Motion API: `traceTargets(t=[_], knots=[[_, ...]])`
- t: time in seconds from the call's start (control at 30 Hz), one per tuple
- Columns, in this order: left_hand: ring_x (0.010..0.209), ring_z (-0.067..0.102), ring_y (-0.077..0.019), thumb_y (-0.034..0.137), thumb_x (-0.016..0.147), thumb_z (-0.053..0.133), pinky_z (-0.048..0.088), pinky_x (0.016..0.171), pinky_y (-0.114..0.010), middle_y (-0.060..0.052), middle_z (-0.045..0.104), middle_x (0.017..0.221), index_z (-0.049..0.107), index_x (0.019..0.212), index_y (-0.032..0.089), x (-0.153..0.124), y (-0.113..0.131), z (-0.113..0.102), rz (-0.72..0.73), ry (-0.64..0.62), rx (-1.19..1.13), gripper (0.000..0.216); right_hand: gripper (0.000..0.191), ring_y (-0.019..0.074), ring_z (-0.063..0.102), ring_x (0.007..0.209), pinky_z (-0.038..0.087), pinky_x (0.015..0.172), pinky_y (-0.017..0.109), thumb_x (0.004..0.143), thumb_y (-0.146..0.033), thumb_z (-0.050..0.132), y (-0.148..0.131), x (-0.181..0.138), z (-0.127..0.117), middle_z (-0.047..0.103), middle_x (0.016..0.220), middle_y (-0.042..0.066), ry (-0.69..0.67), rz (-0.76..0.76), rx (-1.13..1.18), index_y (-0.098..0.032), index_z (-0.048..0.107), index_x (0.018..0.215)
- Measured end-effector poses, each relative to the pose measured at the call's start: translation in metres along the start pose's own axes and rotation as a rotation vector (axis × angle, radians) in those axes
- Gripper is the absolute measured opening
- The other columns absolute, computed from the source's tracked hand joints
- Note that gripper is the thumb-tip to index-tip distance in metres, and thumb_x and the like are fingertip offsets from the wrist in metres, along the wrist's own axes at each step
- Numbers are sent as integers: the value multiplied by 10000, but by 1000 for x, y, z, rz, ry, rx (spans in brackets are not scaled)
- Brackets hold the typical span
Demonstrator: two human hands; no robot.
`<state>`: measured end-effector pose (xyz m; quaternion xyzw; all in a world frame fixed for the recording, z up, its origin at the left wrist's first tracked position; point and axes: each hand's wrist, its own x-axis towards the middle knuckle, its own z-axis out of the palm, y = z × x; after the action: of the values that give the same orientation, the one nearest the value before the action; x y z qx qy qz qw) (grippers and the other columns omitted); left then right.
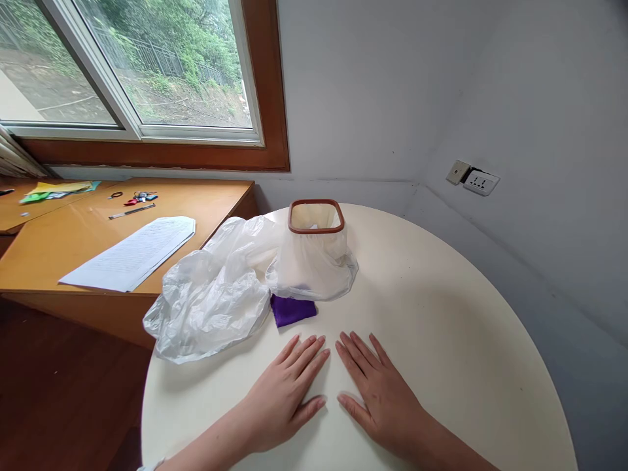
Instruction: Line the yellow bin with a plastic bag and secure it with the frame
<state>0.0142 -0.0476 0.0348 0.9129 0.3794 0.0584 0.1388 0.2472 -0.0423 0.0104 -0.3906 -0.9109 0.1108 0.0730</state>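
My left hand point(284, 392) and my right hand point(375, 389) lie flat, palms down, side by side on the round white table point(466, 340), fingers stretched forward, holding nothing. Just beyond the left fingertips sits a small purple folded cloth point(293, 309), partly under plastic. Behind it stands a small bin with a brown rectangular rim point(314, 216), lined with a translucent white plastic bag point(314, 268). A second crumpled clear plastic bag point(210, 297) lies to the bin's left, hanging over the table edge.
A wooden desk point(73, 242) stands at left under a window, carrying a printed sheet of paper point(132, 252), a pen point(131, 210), keys point(142, 196) and coloured papers point(59, 190). Wall sockets point(473, 178) sit on the right wall. Dark wooden floor lies below.
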Motion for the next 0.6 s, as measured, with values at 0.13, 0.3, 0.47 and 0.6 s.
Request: traceTargets(t=[0.13,0.3,0.47,0.6], knots=[[1375,212,-254,396,942,345,201,1119,-502,-76,243,1493,133,1452,218,0,0,0,-8,-16,0,581,633,259,194,1375,196,1111,501,932,-437,323,0,0,1,160,1507,55,9,-3,-2,-207,53,1456],[1367,234,-259,388,934,374,211,1118,-498,-74,266,1485,145,1451,227,0,-1,1,5,22,-11,587,633,259,200,1374,203,1111,501,930,-426,332,0,0,1,166,1505,57,15,-5,2,-206,55,1455],[1373,218,-256,395,936,364,205,1120,-502,-72,250,1491,156,1448,215,0,-1,2,-3,4,3,581,619,257,178,1380,194,1112,513,937,-433,305,0,0,-2,141,1508,54,-17,-1,11,-204,55,1455],[1369,233,-259,389,933,373,213,1117,-504,-71,269,1486,169,1445,222,0,0,1,1,16,-7,576,613,254,164,1384,193,1114,514,939,-431,298,-1,0,-2,136,1509,55,-18,4,7,-197,64,1455]])
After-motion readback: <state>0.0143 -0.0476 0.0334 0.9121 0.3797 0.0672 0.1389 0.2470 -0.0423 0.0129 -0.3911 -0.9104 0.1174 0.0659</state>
